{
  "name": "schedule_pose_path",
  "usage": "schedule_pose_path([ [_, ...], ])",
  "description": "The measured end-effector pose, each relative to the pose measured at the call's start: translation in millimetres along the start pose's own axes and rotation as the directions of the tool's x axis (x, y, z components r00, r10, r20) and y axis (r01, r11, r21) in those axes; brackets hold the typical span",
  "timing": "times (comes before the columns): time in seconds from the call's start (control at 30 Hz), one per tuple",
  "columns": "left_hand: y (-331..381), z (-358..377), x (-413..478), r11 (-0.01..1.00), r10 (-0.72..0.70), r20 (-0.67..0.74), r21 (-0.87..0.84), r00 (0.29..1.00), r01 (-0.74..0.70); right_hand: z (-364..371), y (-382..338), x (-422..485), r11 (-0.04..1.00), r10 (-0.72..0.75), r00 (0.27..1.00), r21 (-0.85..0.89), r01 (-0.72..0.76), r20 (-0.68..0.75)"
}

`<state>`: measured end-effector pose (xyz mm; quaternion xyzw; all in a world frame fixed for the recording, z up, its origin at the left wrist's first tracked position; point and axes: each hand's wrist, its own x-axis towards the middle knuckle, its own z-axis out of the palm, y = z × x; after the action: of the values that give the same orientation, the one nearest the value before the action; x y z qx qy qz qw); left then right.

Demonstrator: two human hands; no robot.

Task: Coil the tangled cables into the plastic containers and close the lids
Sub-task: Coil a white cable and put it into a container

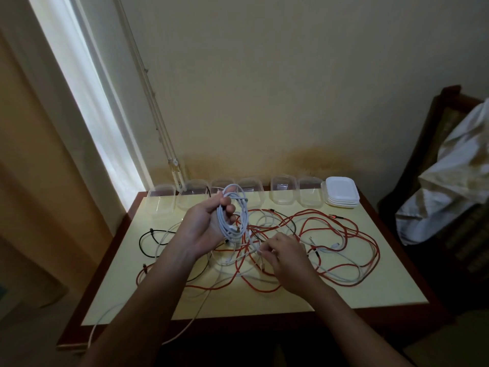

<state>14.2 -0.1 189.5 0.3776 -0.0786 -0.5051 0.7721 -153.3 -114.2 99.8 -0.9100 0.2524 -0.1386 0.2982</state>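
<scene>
At the near edge of the glossy cream table (370,284), we saw a thin white cable (185,330) droop over the rim. Mid-table, our right hand (287,256) pinched a white strand (258,251) in the tangle (330,260) of red, white and black cords. Just beyond, our raised left hand (205,226) gripped a round coil (234,210) of smooth white cable. Along the far edge stood clear plastic containers (283,193), lidless, with rounded white lids (342,192) stacked at the far right corner.

Pale yellow table (383,287), dark wood edge, lower centre. Cream wall (291,75) behind. Bright window (87,88) strip upper left. Chair (448,92) under crumpled white cloth (455,181), right edge.
</scene>
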Motion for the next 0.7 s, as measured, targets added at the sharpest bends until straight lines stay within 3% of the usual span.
schedule_pose_path([
  [0.17,4.7,-6.2,0.5,0.992,-0.113,0.073,0.058,0.991,0.109,-0.9,5.1,0.3,0.991,-0.037,0.999,-0.126,0.037,-0.001],
  [0.37,2.5,-15.7,3.3,0.928,-0.332,-0.108,0.142,0.937,0.345,-1.0,19.0,-6.0,0.952,0.046,0.999,-0.302,-0.053,-0.028],
  [0.53,-8.9,-18.5,6.9,0.898,-0.281,-0.265,0.265,0.922,0.35,-8.6,19.1,-8.0,0.922,0.043,0.992,-0.378,-0.084,-0.118],
  [0.7,-11.0,-23.4,4.5,0.907,-0.34,-0.269,0.159,0.901,0.389,-14.6,19.7,-6.6,0.903,0.03,0.988,-0.419,-0.093,-0.154],
])
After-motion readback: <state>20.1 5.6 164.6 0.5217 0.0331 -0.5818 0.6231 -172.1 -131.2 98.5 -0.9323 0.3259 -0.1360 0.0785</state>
